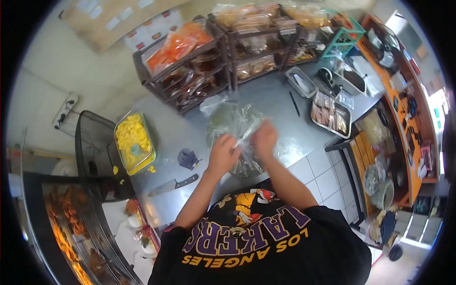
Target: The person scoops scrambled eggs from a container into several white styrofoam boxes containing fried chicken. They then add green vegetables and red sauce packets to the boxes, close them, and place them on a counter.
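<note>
Metal bench (173, 126) with dark storage racks (184, 63) along its far side. A clear plastic bag (232, 121) lies on the bench, beyond and between the hands, extending toward the wearer. The left hand (224, 153) pinches its gathered film; the right hand (264, 138), blurred, is at the bag's right side, its grip impossible to tell. A knife (179, 183) lies left of the left hand.
</note>
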### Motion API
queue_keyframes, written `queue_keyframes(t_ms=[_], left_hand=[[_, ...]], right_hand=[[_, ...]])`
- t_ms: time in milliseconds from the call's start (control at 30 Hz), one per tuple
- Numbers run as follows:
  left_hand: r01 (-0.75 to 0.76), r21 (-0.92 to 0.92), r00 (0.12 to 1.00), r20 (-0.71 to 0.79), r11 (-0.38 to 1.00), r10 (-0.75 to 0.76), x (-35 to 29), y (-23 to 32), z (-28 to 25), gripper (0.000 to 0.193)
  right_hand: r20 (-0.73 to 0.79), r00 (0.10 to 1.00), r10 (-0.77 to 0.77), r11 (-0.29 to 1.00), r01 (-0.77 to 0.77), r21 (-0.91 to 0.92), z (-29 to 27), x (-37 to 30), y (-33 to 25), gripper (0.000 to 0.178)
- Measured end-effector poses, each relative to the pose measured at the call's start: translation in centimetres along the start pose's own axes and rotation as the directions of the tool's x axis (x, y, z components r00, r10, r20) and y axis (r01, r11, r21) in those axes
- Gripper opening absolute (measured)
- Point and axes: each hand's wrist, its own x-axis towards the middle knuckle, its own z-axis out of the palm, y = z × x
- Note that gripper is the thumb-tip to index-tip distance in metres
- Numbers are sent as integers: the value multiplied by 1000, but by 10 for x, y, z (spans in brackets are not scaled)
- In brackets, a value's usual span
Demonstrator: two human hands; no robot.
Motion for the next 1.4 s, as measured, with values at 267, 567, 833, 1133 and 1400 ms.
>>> queue_keyframes(t_ms=[267,567,833,1133,1400], left_hand=[[-288,1,955,74,958,287,21,-22,-28,23],[-231,44,918,342,972,202,44,-65,-73,20],[232,-173,954,-153,957,-259,68,-43,-119,32],[180,-837,892,-81,516,-444,63,11,-54,30],[93,-947,872,-72,309,-485,29,22,-56,23]], right_hand=[[676,734,-67,994,105,-16,-47,4,-17,29],[640,723,-260,964,237,124,-55,34,-19,6],[379,911,-162,977,94,191,-129,109,-6,14],[556,439,-706,695,582,422,-58,87,-99,18],[870,474,-139,659,700,-276,32,107,-46,28]])
